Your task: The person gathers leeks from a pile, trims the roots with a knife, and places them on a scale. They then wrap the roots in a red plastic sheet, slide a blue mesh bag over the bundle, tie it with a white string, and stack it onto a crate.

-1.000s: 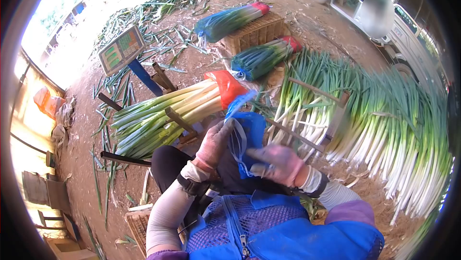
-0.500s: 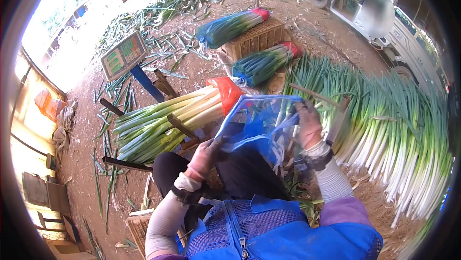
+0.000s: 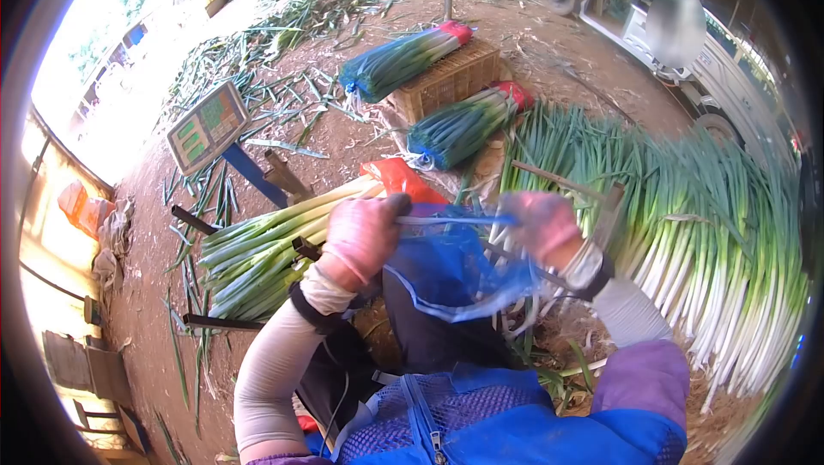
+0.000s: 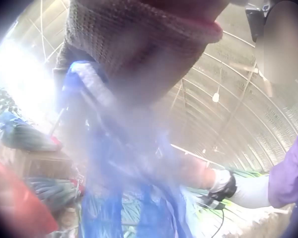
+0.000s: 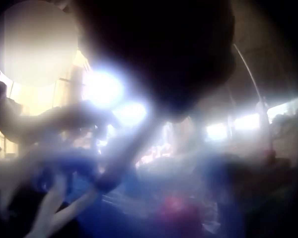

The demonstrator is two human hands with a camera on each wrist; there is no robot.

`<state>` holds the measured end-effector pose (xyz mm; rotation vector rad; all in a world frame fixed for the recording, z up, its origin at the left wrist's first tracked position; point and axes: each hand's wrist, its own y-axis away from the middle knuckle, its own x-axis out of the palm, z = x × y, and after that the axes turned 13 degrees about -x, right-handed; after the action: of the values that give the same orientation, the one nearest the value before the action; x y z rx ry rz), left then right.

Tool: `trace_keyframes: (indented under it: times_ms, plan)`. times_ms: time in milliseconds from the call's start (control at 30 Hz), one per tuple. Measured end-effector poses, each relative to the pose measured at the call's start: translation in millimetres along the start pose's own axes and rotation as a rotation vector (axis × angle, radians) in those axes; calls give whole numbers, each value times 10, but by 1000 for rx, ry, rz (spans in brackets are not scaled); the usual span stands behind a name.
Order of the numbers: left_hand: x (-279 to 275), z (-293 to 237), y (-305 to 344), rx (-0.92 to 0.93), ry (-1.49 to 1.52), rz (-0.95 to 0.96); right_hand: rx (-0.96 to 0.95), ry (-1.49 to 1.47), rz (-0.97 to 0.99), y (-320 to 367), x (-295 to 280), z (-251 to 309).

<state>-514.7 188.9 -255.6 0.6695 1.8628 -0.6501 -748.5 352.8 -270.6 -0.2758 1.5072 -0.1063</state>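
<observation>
In the head view, the blue bag [image 3: 433, 263] is held at the centre of the frame, its upper rim drawn nearly straight between two hands. By the left hand [image 3: 362, 240], left of centre, the rim is pinched in bent fingers; by the right hand [image 3: 542, 226], right of centre, the other end appears pinched likewise, though blurred. A leek bundle [image 3: 270, 259] is seen at middle left. An even pull would seem best, with the sagging lower rim spread too, so that the mouth is not narrowed.

In the left wrist view, the rim is seen gathered at upper left; any fold there is best smoothed gently.

In the right wrist view, the fingers' state cannot be told through blur.
</observation>
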Motion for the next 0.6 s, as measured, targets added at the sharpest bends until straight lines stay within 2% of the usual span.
trace_keyframes:
  times_ms: [33, 100, 167, 200, 233, 267, 300, 333, 367, 400, 433, 467, 500, 533, 567, 600]
  plan:
    - [-13, 50, -22, -17, 12, -23, 166, 106, 83, -24, 53, -280]
    - [41, 134, -91, -44, -27, -39, 346, 331, 13, 1, 209, -856]
    - [126, 223, -244, -84, -115, -47, 479, -69, -385, -23, 72, -999]
    - [153, 254, -380, -268, -210, 117, 532, -274, -577, -74, -22, -1037]
    - [243, 373, -525, -306, -228, 142, 363, -783, -554, -110, -97, -1022]
    - [375, 572, -706, -339, -246, 165, 171, -1279, -507, -117, -167, -962]
    - [480, 757, -916, -370, -263, 186, 129, -1667, -401, -61, -156, -833]
    - [511, 874, -1156, -499, -106, 313, 157, -2030, -263, -4, -146, -705]
    - [561, 1045, -1427, -625, 53, 443, 155, -1921, 20, -64, -157, -521]
    - [1136, 1758, -1889, -146, -356, 581, 105, -1780, 296, -124, -169, -337]
    - [916, 1670, -1948, -198, -267, 530, 126, -1708, 612, -183, 3, -279]
    - [911, 1722, -2054, -233, -155, 498, 120, -1521, 734, -210, 311, -268]
    - [839, 1586, -2114, -372, -8, 520, 184, -1330, 806, -280, 430, -261]
    - [767, 1449, -2174, -510, 139, 522, 197, -958, 863, -323, 646, -335]
    - [965, 1532, -2306, -280, 91, 531, 202, -585, 901, -387, 938, -457]
    - [1162, 1616, -2437, -51, 49, 515, 246, -520, 884, -408, 1275, -681]
